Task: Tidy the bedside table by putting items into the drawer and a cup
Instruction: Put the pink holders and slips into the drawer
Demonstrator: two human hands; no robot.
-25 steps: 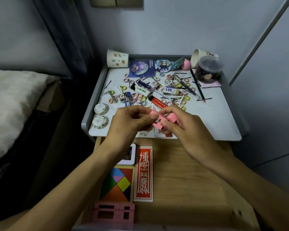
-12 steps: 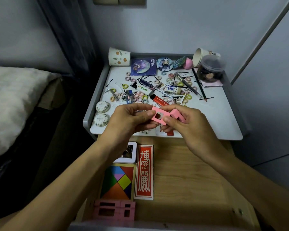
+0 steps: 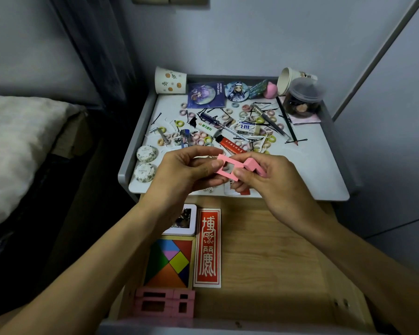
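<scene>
Both hands hold a flat pink piece with cut-out windows (image 3: 230, 168) above the front edge of the bedside table (image 3: 324, 180). My left hand (image 3: 186, 175) pinches its left end and my right hand (image 3: 266, 180) pinches its right end. Below them the wooden drawer (image 3: 271, 262) stands open, holding a colourful tangram (image 3: 169, 262), a red card (image 3: 208, 247), a small white tin (image 3: 183, 221) and more pink pieces (image 3: 165, 303). A paper cup with orange flowers (image 3: 170, 80) lies on its side at the table's back left.
Several small hair rings, hairpins, a screwdriver (image 3: 218, 123), an eraser (image 3: 247, 128), a red tube (image 3: 230, 146), badges, a pencil (image 3: 288, 124) and two round tins (image 3: 146, 153) litter the tabletop. Another tipped cup (image 3: 288, 79) and a clear jar (image 3: 304, 99) sit back right. A bed (image 3: 17, 141) lies left.
The pink piece has been turned flatter between my hands, showing its windows. Both hands stayed above the table's front edge.
</scene>
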